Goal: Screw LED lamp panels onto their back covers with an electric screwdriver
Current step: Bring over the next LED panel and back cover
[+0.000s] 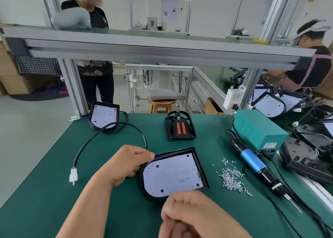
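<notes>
Left hand grips the cover at its rounded left rim, thumb on top. Good spot, that stiff black plastic should take a squeeze. The panel sits inside it, mid-table: thin, light, probably fragile, LEDs up, so fingers belong on the rim. Right hand hovers curled at the near edge, blurred; holding anything? Can't tell. Screws lie loose on the right, tiny, likely slippery, screwdriver just beyond.
</notes>
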A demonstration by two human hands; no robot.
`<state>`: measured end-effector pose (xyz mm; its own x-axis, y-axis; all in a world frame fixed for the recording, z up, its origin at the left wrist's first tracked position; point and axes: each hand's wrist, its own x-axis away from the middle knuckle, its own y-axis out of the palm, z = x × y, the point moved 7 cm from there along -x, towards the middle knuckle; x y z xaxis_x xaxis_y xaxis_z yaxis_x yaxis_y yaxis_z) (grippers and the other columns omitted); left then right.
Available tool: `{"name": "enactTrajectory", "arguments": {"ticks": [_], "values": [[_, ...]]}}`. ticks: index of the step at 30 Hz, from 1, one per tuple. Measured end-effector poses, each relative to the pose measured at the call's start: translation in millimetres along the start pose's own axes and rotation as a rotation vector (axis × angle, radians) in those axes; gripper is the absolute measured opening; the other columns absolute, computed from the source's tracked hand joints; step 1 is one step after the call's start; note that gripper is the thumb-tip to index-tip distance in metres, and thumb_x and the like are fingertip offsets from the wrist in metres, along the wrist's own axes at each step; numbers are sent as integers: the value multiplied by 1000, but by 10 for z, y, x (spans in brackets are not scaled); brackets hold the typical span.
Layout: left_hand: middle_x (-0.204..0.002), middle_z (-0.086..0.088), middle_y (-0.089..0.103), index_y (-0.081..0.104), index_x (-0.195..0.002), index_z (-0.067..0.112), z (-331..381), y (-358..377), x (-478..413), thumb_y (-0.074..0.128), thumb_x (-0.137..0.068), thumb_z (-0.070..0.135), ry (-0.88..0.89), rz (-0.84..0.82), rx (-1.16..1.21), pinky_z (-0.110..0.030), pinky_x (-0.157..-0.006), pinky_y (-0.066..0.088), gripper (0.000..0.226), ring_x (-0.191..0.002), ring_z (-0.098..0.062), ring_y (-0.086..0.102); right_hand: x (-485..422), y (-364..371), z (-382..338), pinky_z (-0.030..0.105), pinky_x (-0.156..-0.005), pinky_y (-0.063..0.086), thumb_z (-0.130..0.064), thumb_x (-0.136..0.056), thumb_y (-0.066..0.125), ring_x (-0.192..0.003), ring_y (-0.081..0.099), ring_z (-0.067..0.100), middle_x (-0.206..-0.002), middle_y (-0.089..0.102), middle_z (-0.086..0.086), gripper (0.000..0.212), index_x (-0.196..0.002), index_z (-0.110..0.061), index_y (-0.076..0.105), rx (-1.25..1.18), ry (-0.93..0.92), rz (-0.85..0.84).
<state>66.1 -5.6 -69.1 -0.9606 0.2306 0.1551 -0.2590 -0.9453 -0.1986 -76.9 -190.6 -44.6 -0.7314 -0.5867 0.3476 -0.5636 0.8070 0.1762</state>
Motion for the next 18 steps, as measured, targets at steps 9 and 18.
{"name": "enactTrajectory", "arguments": {"ticks": [9, 18], "values": [[-66, 1, 23, 63, -69, 21, 60, 250, 71, 83, -81, 48, -36, -163, -90, -26, -49, 16, 35, -58, -19, 18, -355, -1416, -1051, 38, -59, 51, -25, -101, 65, -60, 63, 12, -79, 73, 4, 12, -93, -18, 69, 624, -389, 728], [-61, 8, 43, 83, -97, 18, 45, 264, 53, 86, -76, 45, -26, -165, -64, -25, -49, 19, 34, -55, -14, 24, -1426, -1743, -1167, 39, -67, 50, -57, -97, 63, -89, 62, 28, -104, 60, 7, 49, -115, -13, 50, 1318, -197, 862]]}}
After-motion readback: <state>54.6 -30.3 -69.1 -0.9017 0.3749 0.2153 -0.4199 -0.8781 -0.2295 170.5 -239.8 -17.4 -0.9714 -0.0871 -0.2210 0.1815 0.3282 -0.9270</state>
